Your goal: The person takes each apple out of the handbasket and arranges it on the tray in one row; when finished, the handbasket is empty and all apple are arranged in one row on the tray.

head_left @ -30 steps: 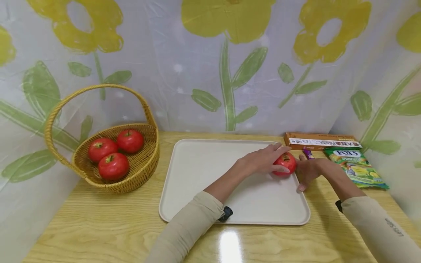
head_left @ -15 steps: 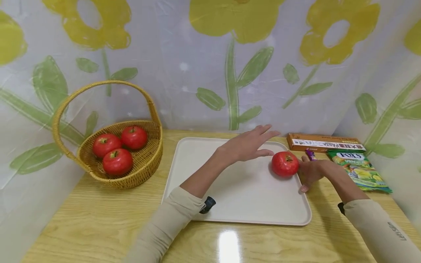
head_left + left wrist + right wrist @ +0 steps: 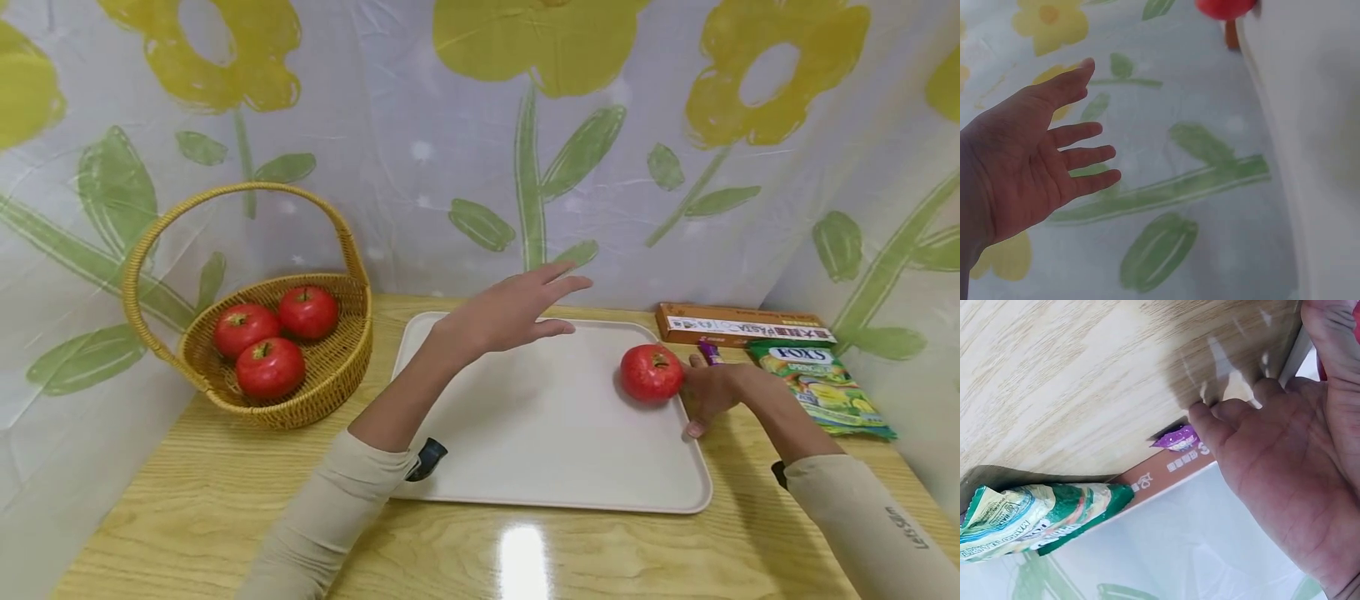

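A red apple (image 3: pixel 651 372) sits near the right edge of the white tray (image 3: pixel 555 467). My left hand (image 3: pixel 506 315) hovers over the tray's back left part, apart from the apple, its fingers spread and holding nothing. Its bare palm (image 3: pixel 1022 162) shows in the left wrist view. My right hand (image 3: pixel 711 393) is at the tray's right rim, close beside the apple. In the right wrist view, the right palm (image 3: pixel 1285 481) faces the camera and its fingers reach down near the tray's edge. Nothing is seen in its grasp; part of the fingers is hidden in the head view.
A wicker basket (image 3: pixel 341 379) with a tall handle stands at the left, with three red apples (image 3: pixel 270 368) inside. To the right lie a brown pasta box (image 3: pixel 742 325), a green candy bag (image 3: pixel 828 392) and a small purple packet (image 3: pixel 708 352). A flowered curtain closes off the back.
My left hand has let go of the apple and moved left across the tray, leaving the apple near the right rim. The right hand has stayed beside it. The head view has shifted slightly.
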### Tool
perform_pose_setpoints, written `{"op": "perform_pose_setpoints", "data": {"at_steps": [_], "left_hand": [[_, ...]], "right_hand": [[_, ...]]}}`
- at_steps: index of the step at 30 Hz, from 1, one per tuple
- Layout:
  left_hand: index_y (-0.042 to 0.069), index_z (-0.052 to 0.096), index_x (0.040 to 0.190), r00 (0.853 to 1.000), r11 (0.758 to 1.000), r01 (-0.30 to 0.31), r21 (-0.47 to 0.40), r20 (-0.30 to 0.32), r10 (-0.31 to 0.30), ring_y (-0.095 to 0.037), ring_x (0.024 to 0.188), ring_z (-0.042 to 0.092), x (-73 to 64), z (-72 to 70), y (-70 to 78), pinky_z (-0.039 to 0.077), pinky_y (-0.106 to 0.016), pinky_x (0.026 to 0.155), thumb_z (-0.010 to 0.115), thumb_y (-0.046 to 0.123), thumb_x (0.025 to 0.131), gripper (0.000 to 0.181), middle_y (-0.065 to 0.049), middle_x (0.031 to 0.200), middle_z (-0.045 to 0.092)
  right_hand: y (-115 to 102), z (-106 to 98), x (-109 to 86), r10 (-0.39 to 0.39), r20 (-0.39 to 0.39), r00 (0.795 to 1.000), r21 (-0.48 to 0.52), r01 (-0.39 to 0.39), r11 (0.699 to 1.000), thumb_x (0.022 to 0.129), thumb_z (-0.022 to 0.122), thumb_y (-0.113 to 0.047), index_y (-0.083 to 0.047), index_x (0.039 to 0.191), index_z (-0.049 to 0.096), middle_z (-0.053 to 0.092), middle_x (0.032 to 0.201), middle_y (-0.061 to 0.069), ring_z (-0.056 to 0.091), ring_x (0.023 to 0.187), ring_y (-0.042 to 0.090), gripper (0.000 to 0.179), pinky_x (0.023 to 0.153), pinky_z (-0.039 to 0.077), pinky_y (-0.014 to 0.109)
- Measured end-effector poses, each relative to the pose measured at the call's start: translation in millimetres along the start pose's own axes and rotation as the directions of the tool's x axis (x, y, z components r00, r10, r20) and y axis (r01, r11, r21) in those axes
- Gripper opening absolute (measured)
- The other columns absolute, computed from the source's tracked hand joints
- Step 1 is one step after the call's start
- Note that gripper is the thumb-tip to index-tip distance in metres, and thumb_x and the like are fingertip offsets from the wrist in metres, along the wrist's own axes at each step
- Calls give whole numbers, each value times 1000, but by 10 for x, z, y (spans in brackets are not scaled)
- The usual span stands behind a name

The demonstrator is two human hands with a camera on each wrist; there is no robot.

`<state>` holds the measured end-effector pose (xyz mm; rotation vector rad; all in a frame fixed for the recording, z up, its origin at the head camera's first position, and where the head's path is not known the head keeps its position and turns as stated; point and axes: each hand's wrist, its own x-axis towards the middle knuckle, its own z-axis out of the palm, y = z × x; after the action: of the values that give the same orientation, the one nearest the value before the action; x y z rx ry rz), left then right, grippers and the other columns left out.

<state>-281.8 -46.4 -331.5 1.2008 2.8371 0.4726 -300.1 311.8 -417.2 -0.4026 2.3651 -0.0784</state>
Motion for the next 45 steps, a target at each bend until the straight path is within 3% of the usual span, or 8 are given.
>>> {"op": "perform_pose_setpoints", "data": {"at_steps": [8,13,24,30,37,39,41,45], "left_hand": [[22,42,160,997,997,-10,79,-73,15,-33,157,38,-293,-256,-10,36,-48,128,63,40,105,61,-14,170,36],[18,46,157,996,992,-19,126,-87,30,-36,151,46,-495,-421,-42,39,-50,125,64,38,104,59,-16,165,42],[14,49,155,994,980,94,177,-77,-81,-34,137,61,-1022,-887,-289,50,-50,114,66,33,104,57,-12,155,56],[13,47,156,971,956,220,191,47,-233,-41,138,57,-1189,-1091,-579,45,-57,116,63,32,105,56,-18,153,57],[6,55,146,926,948,301,100,208,-316,-36,119,68,-1244,-1156,-1101,52,-56,105,64,31,105,49,-20,129,71],[4,58,138,918,943,315,112,215,-332,-36,116,69,-1258,-1131,-1280,53,-55,102,63,32,105,43,-21,124,72],[2,62,129,921,940,313,135,198,-335,-35,110,71,-1288,-1089,-1447,55,-54,98,64,31,105,38,-20,119,73],[2,69,103,922,926,336,174,138,-361,-22,85,64,-1375,-963,-1738,54,-45,83,68,29,102,27,-10,93,70]], "right_hand": [[-5,-17,-5,19,9,1000,8,-19,1000,69,90,-53,17,159,7,-6,156,55,3,145,75,140,115,19,83],[-11,-9,-5,24,10,1000,2,-24,1000,70,90,-53,16,159,8,-5,156,54,5,145,75,139,115,21,83],[-34,-9,-25,57,-4,998,-31,-57,998,69,88,-56,9,162,12,3,159,51,12,145,74,136,111,29,84],[-43,-17,-3,50,-3,999,-27,-50,998,69,88,-56,7,163,11,1,160,51,10,146,74,137,111,27,85],[-19,-13,25,69,2,998,-16,-69,998,68,88,-57,9,162,9,-4,160,51,4,147,73,139,113,22,85],[-13,-14,31,81,2,997,-20,-81,996,68,88,-57,8,163,9,-3,160,50,5,146,74,140,112,23,85],[-14,-15,38,93,1,996,-19,-93,995,68,88,-58,7,163,9,-4,161,50,5,146,74,140,111,23,86],[-9,-2,43,90,2,996,-11,-90,996,68,89,-57,7,163,8,-4,160,50,5,146,74,140,113,22,85]]}}
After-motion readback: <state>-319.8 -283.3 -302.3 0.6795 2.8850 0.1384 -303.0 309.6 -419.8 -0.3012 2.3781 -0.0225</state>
